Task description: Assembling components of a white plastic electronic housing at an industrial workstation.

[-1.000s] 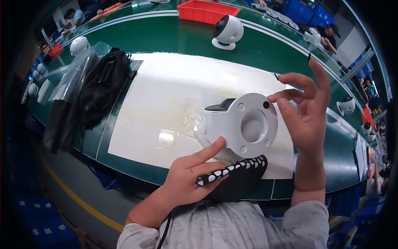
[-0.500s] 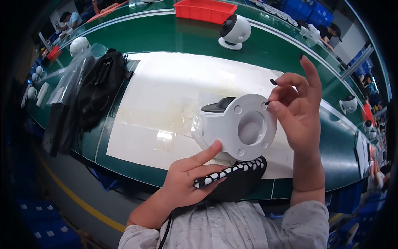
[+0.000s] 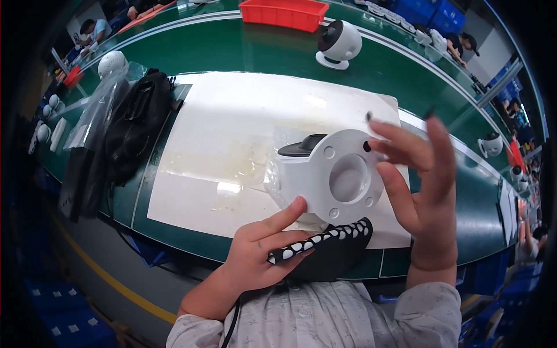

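A white device with a round ring base (image 3: 328, 197) and a black top part (image 3: 301, 146) lies tilted on clear plastic film (image 3: 272, 180). My left hand (image 3: 255, 255) steadies it with a fingertip and grips a black sheet with white round spots (image 3: 325, 239) between its fingers. One black round pad (image 3: 366, 146) sits in the recess at the base's upper right; the other visible recesses show white. My right hand (image 3: 418, 174), partly blurred, is just right of the base, fingers apart. Small dark pads appear to cling to two of its fingertips.
A white board (image 3: 214, 116) covers the green bench. At left lie a black bag (image 3: 139, 127) and a plastic-wrapped black item (image 3: 87, 151). Beyond, a similar white device (image 3: 342, 43) and a red bin (image 3: 284, 14) stand on the green belt. Other people work farther off.
My right hand has drawn back from the base and its fingers have spread, leaving the black pad in the recess. The white device on the belt has moved right.
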`<state>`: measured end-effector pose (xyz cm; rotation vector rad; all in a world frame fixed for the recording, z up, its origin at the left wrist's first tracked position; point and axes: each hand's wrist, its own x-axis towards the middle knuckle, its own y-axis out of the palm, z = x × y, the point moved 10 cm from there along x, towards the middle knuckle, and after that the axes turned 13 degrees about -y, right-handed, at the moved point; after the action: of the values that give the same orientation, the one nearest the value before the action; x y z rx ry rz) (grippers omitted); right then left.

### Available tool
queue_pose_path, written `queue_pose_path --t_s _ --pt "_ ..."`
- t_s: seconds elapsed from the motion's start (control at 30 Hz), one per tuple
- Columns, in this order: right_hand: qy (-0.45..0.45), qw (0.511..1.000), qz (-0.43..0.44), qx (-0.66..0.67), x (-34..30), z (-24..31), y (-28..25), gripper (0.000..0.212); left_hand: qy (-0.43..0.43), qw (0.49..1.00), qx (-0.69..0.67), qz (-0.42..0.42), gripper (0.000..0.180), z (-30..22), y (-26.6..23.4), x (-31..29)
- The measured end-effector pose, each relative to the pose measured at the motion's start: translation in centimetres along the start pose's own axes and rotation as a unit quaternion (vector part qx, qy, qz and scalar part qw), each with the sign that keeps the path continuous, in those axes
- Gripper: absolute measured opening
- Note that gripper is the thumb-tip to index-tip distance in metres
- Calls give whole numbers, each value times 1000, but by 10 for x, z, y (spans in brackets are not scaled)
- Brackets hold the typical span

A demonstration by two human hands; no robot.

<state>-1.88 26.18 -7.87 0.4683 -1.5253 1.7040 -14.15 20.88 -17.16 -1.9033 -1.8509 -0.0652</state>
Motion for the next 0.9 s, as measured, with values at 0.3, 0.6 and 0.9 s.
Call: queue_pose_path --t_s 0.3,0.6,0.9 --pt "141 954 -44 262 8 -29 38 61 -5 1000 19 22 31 -3 3 1" --pt "87 991 46 93 19 -4 21 42 -9 1000 14 20 31 0 3 0" --pt "-8 998 60 16 -4 10 20 8 -17 999 5 27 31 1 4 1"
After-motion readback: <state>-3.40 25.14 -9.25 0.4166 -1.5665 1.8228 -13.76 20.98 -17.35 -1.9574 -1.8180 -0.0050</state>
